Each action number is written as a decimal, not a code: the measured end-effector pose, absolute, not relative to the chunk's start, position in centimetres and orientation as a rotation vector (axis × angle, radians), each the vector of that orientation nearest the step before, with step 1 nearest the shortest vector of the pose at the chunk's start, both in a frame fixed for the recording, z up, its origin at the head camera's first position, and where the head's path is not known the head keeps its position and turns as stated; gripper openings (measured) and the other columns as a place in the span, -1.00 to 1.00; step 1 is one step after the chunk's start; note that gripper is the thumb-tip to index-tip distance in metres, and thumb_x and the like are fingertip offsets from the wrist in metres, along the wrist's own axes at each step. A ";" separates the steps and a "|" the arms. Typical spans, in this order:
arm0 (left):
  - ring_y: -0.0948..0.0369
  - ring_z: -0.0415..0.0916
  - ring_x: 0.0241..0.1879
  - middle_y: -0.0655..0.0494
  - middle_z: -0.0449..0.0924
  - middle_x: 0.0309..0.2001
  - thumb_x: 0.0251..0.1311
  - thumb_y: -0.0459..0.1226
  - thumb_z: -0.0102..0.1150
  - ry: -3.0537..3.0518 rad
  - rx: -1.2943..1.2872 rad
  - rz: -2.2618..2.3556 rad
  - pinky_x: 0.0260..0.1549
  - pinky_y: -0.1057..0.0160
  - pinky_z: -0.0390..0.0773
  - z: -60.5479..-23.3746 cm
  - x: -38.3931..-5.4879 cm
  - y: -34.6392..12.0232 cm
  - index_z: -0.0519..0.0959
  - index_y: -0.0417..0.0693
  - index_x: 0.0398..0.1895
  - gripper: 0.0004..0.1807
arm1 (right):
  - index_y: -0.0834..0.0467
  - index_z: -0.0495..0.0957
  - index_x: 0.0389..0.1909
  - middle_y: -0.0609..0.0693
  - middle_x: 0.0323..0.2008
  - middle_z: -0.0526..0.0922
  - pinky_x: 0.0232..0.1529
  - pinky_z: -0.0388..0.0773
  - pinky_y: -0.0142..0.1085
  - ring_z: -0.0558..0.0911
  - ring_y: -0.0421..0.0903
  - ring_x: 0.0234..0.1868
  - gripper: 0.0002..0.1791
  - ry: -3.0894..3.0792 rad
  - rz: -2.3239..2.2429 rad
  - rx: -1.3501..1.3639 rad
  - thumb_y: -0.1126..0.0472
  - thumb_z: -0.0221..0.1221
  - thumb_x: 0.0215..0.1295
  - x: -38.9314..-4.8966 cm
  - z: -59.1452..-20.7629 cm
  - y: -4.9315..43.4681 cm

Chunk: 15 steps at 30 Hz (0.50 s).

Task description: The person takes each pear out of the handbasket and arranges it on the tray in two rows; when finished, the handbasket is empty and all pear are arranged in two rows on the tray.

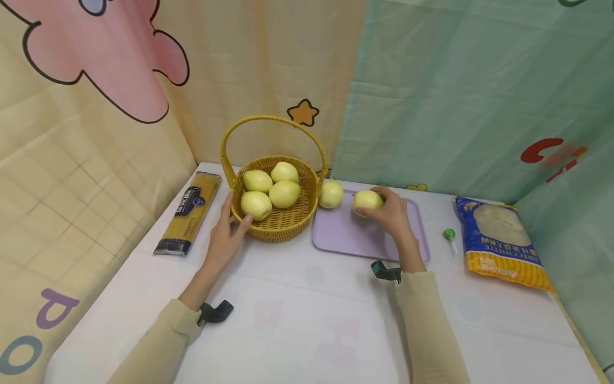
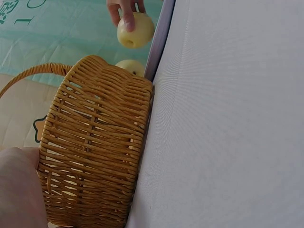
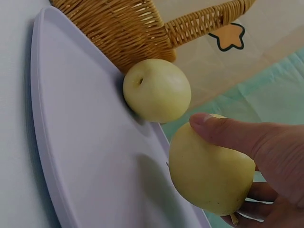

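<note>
Grasping a pale yellow-green pear, the person's right hand has its thumb along the near side and its fingers bent around the far side. The forearm runs forward, the wrist tips leftward, and the pear hangs over the lilac tray, above a shadow in the right wrist view. The left hand is spread against the left side of the wicker basket, thumb at the front rim and fingers up the side; whether they curl round the wall cannot be told. Four pears sit in the basket.

On the left, a long pasta packet reads SPAGHETTI in small letters; its larger brand word is not fully legible. On the right, a blue and orange bag carries print that seems to read ORECCHIETTE, with other lettering too blurred to make out.

A low raised rim borders the tray. One more pear stands at its back left corner, just beside the basket, leaving little room there. A green lollipop lies between tray and bag. White tabletop stretches between the forearms, and a curtain hangs behind the back edge.
</note>
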<state>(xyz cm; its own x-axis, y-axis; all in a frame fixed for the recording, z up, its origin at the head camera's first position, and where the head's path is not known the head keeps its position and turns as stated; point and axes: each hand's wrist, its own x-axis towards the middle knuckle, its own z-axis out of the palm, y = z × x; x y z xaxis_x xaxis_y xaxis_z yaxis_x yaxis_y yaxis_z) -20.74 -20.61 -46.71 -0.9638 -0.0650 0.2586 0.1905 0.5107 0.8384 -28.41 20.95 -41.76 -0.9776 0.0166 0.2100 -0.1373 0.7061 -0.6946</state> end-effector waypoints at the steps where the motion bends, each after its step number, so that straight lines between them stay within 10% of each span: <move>1: -0.31 0.25 0.53 -0.01 -0.08 0.72 0.56 0.10 0.06 -2.495 -0.107 -1.432 0.45 -0.40 0.27 -46.7 -20.7 -20.6 -0.22 0.34 0.76 -0.09 | 0.19 0.59 0.28 0.26 0.20 0.68 0.22 0.47 0.11 0.58 0.24 0.17 -0.23 -2.711 1.126 0.098 0.00 0.61 0.06 -28.5 -41.9 21.0; 15: -0.30 0.25 0.53 -0.03 -0.07 0.72 0.57 0.08 0.05 -2.492 -0.107 -1.444 0.45 -0.39 0.27 -46.6 -20.7 -20.6 -0.22 0.30 0.76 -0.10 | 0.27 0.50 0.38 0.35 0.30 0.60 0.37 0.41 0.18 0.55 0.31 0.31 -0.18 -2.729 1.096 0.184 0.13 0.59 0.13 -29.2 -43.1 21.7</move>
<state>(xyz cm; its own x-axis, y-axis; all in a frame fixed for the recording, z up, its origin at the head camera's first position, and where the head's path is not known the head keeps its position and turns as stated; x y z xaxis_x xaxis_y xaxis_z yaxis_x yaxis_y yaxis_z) -20.65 -20.63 -46.62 -0.9639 -0.0655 0.2582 0.1914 0.5039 0.8423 -29.17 21.74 -43.05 -0.9733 -0.0423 0.2254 -0.1865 0.7183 -0.6702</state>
